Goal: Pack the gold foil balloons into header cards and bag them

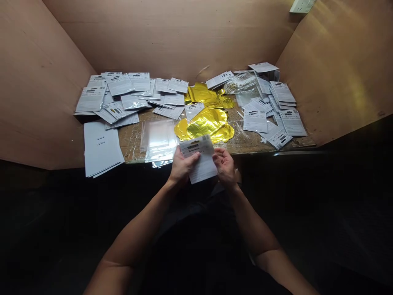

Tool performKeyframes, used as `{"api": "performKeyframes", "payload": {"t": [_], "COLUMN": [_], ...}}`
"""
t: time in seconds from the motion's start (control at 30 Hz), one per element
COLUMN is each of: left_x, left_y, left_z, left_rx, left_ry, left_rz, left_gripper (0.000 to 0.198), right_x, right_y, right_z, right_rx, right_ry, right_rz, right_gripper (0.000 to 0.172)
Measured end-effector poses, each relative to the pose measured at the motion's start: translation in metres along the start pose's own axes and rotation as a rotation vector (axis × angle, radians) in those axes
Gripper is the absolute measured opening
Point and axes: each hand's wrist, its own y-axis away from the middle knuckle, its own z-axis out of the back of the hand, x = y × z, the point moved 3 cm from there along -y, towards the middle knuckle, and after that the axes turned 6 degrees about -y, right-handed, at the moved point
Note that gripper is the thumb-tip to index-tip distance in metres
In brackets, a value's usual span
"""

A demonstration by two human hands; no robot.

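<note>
I hold a white printed card (201,162) in front of the table's near edge. My left hand (181,167) grips its left side with the thumb on top. My right hand (225,166) pinches its right edge. Just beyond the card lie folded gold foil balloons (207,123). To the left of them sits a small pile of clear plastic sleeves (159,141).
Many white packed cards lie spread at the back left (123,96) and at the right (276,110). A stack of blank white cards (101,149) overhangs the left front edge. More gold foil (205,95) lies at the back. Brown board walls (337,65) enclose the table.
</note>
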Motion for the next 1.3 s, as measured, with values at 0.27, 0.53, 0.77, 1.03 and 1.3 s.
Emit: {"api": "performKeyframes", "payload": {"t": [0.27, 0.53, 0.77, 1.03, 1.3], "left_x": [-0.007, 0.026, 0.023, 0.029, 0.028], "left_y": [-0.005, 0.010, -0.021, -0.056, -0.088], "left_z": [-0.010, -0.041, -0.059, -0.076, -0.084], "left_rx": [0.059, 0.163, 0.178, 0.693, 0.733], "left_ry": [0.024, -0.024, -0.412, -0.780, -1.089], "left_rz": [0.036, 0.039, -0.205, -0.389, -0.603], "left_gripper": [0.070, 0.057, 0.073, 0.044, 0.015], "right_x": [-0.014, -0.005, -0.018, -0.030, 0.000], "right_y": [0.055, 0.041, 0.025, 0.011, 0.003], "right_z": [0.008, 0.016, 0.043, 0.072, 0.085], "right_rx": [0.028, -0.186, -0.296, -0.304, -0.260], "right_ry": [-0.089, -0.224, -0.209, -0.038, 0.345], "right_rz": [-0.202, -0.139, -0.126, -0.132, -0.006], "right_gripper": [0.049, 0.056, 0.057, 0.054, 0.042]}}
